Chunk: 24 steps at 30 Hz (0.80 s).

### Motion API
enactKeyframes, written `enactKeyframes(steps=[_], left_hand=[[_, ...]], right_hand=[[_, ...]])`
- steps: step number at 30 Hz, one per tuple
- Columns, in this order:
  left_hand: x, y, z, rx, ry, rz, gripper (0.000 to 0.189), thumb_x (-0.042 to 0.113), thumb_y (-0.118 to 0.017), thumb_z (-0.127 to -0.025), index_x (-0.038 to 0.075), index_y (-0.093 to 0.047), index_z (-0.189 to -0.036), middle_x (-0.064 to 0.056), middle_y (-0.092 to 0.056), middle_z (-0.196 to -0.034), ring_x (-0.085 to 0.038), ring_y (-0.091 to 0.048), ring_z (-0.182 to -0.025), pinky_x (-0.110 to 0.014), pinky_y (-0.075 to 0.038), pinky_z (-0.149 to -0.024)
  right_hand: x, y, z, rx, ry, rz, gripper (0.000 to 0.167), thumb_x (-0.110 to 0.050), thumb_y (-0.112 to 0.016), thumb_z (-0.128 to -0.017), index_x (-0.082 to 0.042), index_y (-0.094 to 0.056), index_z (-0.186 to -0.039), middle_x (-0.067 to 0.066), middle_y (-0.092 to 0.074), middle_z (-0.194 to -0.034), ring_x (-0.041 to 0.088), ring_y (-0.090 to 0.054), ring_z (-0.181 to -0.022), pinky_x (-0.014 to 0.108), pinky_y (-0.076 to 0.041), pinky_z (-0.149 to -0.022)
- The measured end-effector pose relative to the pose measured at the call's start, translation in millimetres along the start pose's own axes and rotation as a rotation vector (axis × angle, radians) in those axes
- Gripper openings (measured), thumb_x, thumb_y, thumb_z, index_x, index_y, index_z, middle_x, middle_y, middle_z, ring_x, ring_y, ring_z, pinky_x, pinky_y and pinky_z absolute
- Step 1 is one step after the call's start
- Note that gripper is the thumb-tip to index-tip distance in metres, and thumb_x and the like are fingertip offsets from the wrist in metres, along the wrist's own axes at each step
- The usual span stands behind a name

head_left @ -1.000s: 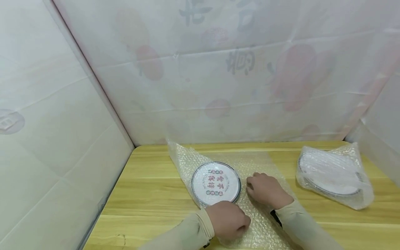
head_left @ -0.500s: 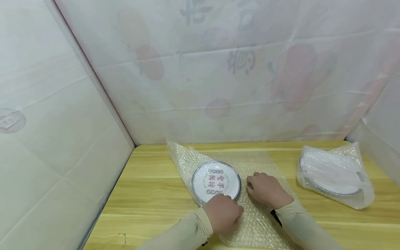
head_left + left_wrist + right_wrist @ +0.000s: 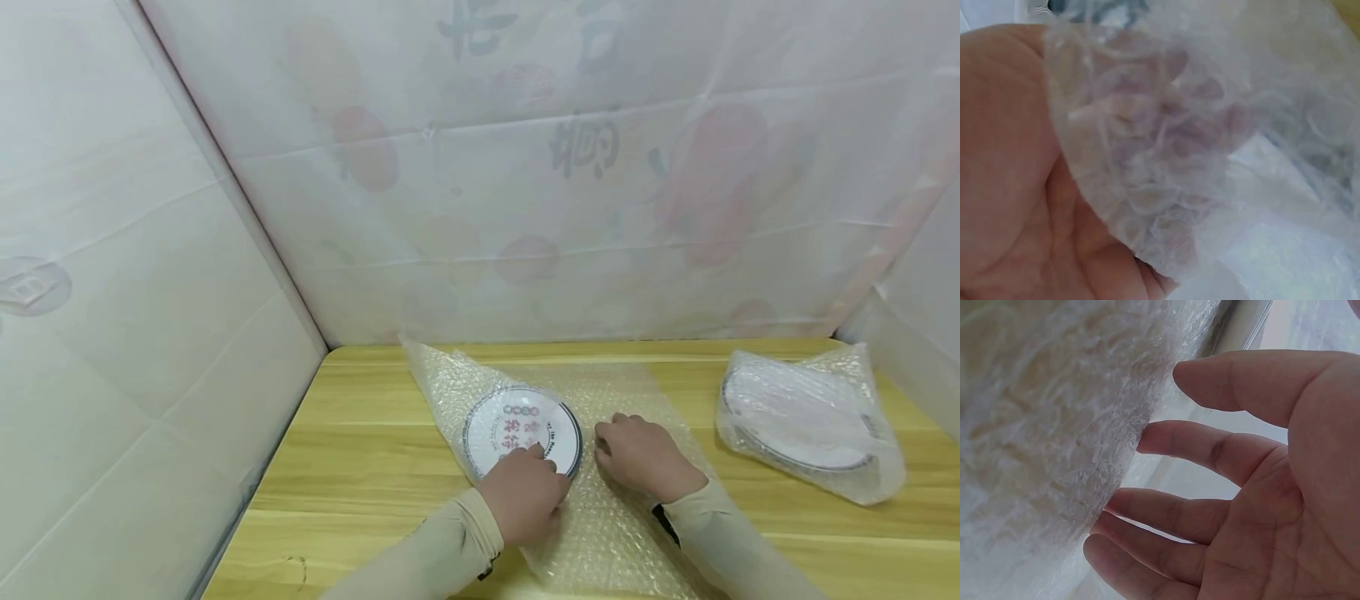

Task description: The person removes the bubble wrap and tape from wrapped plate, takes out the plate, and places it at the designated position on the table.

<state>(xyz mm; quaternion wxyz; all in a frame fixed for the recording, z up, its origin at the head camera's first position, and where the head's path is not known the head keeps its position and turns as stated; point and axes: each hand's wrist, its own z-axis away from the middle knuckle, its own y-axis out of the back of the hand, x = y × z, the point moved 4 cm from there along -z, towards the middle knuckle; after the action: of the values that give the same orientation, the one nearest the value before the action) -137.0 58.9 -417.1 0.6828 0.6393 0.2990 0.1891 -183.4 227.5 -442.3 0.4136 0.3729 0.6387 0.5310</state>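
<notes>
A round white plate [image 3: 553, 435] with a dark rim and printed red characters lies on a sheet of bubble wrap [image 3: 611, 533] in the head view. A layer of the wrap covers the plate's left part. My left hand [image 3: 522, 497] is over the plate's near edge and holds a flap of the wrap; in the left wrist view the clear film [image 3: 1147, 150] hides most of its fingers. To the right of the plate, my right hand [image 3: 643, 456] rests on the sheet. The right wrist view shows its fingers [image 3: 1179, 515] nearly straight, their tips touching the wrap.
Another plate, wrapped in bubble wrap [image 3: 806, 417], lies at the right of the wooden table [image 3: 352, 458]. White printed sheeting [image 3: 480, 200] stands behind the table and along both sides.
My left hand has moved a little up and to the left, over the plate's near edge. More of the plate's lower part is hidden. The right hand has stayed in place.
</notes>
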Motion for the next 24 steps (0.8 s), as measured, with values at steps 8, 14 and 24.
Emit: enactKeyframes(steps=[8, 14, 24], left_hand=[[-4.7, 0.8, 2.0, 0.040, 0.087, -0.067, 0.013, 0.035, -0.076, -0.085, 0.023, -0.076, -0.091, 0.006, -0.068, -0.087, -0.012, -0.059, -0.086, -0.025, -0.048, -0.072], [-7.3, 0.2, 5.1, 0.015, 0.089, -0.172, 0.006, 0.035, -0.072, -0.089, 0.031, -0.076, -0.091, 0.011, -0.069, -0.091, -0.011, -0.057, -0.092, -0.025, -0.046, -0.083], [-10.8, -2.8, 9.2, -0.041, 0.046, -0.255, 0.016, 0.036, -0.064, -0.095, 0.035, -0.080, -0.100, 0.015, -0.070, -0.127, -0.013, -0.047, -0.143, -0.029, -0.029, -0.121]], right_hand=[[4, -5, -1.2, -0.015, -0.010, -0.001, 0.012, -0.015, -0.066, -0.091, -0.014, -0.062, -0.079, 0.003, -0.052, -0.074, 0.023, -0.054, -0.066, 0.041, -0.045, -0.053], [0, -1, -0.8, -0.006, -0.002, 0.007, 0.012, -0.014, -0.066, -0.091, -0.014, -0.062, -0.080, 0.004, -0.053, -0.075, 0.024, -0.055, -0.066, 0.041, -0.046, -0.053], [-1, 0, 0.1, 0.000, 0.002, 0.008, 0.013, -0.013, -0.066, -0.090, -0.014, -0.060, -0.078, 0.004, -0.052, -0.074, 0.024, -0.054, -0.065, 0.042, -0.045, -0.052]])
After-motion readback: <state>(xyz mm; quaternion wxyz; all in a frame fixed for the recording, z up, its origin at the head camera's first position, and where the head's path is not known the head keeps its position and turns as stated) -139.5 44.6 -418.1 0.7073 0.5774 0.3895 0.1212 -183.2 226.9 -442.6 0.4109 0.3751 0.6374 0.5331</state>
